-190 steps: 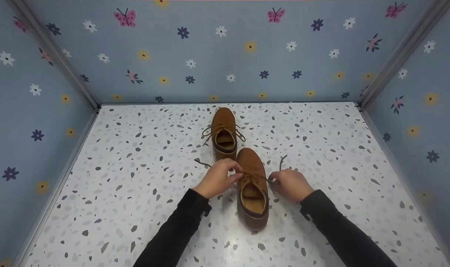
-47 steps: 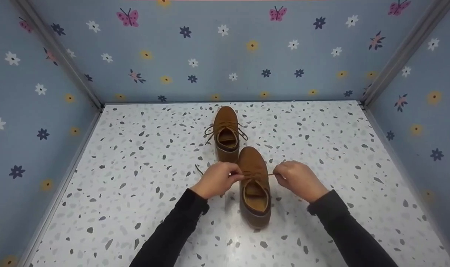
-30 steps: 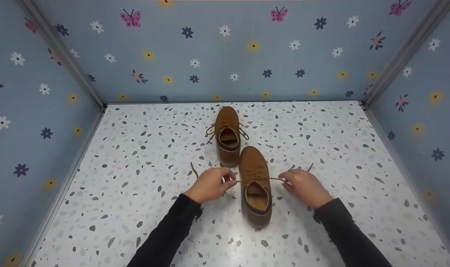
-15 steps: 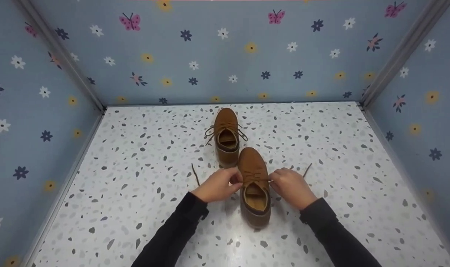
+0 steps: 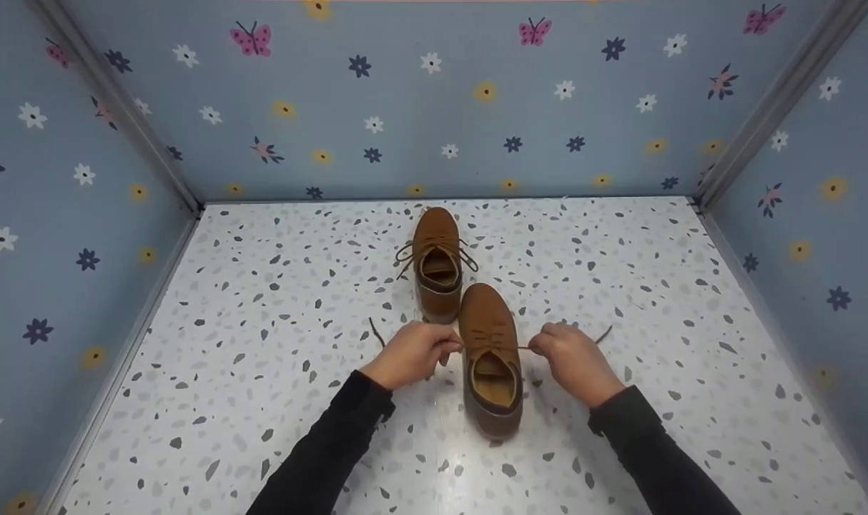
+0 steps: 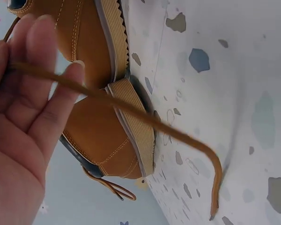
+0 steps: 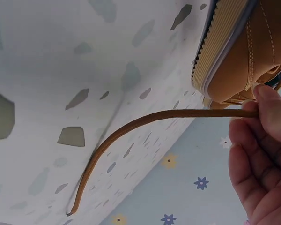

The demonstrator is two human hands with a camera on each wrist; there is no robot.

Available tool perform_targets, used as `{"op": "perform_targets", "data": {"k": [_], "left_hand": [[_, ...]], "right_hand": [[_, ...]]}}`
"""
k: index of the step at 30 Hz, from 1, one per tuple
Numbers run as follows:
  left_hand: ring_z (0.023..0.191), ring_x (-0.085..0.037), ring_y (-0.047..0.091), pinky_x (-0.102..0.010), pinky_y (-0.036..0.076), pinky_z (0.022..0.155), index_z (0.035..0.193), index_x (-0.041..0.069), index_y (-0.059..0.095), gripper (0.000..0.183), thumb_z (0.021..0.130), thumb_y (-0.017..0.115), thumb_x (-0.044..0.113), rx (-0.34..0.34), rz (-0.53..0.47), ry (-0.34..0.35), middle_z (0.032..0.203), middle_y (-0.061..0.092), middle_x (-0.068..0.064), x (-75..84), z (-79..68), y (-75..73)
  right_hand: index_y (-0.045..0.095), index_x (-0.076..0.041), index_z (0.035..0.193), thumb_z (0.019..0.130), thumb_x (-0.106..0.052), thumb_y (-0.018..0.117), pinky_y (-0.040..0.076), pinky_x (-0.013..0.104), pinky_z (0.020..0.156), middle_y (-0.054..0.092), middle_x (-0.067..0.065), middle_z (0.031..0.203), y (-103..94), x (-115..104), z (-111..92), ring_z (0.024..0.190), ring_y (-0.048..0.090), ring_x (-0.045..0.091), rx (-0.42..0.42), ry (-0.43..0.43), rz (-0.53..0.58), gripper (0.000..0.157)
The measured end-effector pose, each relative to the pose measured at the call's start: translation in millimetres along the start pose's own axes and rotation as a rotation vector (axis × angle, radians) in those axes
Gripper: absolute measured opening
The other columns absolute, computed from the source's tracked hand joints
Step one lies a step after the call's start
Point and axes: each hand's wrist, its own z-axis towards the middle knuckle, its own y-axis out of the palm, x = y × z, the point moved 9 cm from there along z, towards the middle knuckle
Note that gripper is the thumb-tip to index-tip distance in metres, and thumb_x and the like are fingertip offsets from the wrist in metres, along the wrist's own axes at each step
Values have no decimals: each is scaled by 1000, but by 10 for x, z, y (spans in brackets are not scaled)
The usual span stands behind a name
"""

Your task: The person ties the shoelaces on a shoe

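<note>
A brown lace-up shoe [image 5: 487,311] stands on the floor between the hands, toe pointing away, its laces crossed just above the opening. On its left side my left hand [image 5: 411,355] pinches one lace between thumb and fingers. The lace's free end [image 6: 178,134] trails past the fingers toward the floor in the left wrist view. My right hand [image 5: 575,361], a little out from the shoe's right side, pinches the other lace [image 7: 178,114] between thumb and forefinger. A short stretch runs taut from it to the shoe, and its tip droops to the floor.
A matching brown shoe [image 5: 435,232] with its laces tied in a bow stands just ahead and slightly left. White speckled floor [image 5: 298,286] lies all around. Blue panels [image 5: 434,93] with flowers and butterflies rise at the back and both sides.
The hands drew apart a second ago, came back toward the shoe, and now the right hand has pulled out slightly to the right again with its lace. The shoes stay in place.
</note>
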Motion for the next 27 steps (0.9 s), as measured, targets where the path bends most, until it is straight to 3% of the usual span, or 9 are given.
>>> {"op": "perform_targets", "data": {"k": [6, 12, 18, 22, 27], "left_hand": [[52, -4, 57, -30, 53, 67, 87, 7, 76, 12, 94, 68, 12, 92, 125, 116, 69, 68, -2, 17, -111, -49], [62, -8, 62, -30, 54, 67, 91, 7, 78, 10, 92, 69, 12, 126, 109, 99, 70, 68, 1, -62, -187, -23], [78, -18, 56, -31, 47, 73, 94, 12, 80, 9, 90, 72, 16, 219, 178, 101, 81, 63, 1, -61, -234, 6], [76, -20, 48, -34, 41, 70, 96, 14, 80, 11, 89, 75, 20, 264, 195, 51, 80, 54, 1, -49, -267, 44], [68, -10, 53, -28, 44, 63, 97, 14, 73, 12, 93, 70, 26, 263, 42, -104, 74, 58, 9, -90, -334, 110]], "right_hand": [[72, -7, 78, 76, 6, 79, 54, 34, 66, 61, 1, 75, -73, 112, -98, 70, 61, 20, -2, 66, 8, 15], [72, -8, 80, 81, 0, 77, 54, 32, 67, 62, -1, 76, -36, 132, -157, 71, 62, 18, -56, 93, 34, 9], [73, -8, 86, 83, -1, 77, 52, 30, 66, 59, -2, 78, -57, 16, -179, 73, 58, 15, -25, 45, 47, 9], [73, -8, 89, 83, -1, 78, 51, 30, 66, 58, -2, 80, -58, -39, -184, 75, 56, 15, -23, 56, 60, 10], [74, -9, 91, 80, 0, 80, 51, 30, 68, 60, -2, 81, -30, -53, -212, 77, 57, 15, -45, 97, 76, 16]]}}
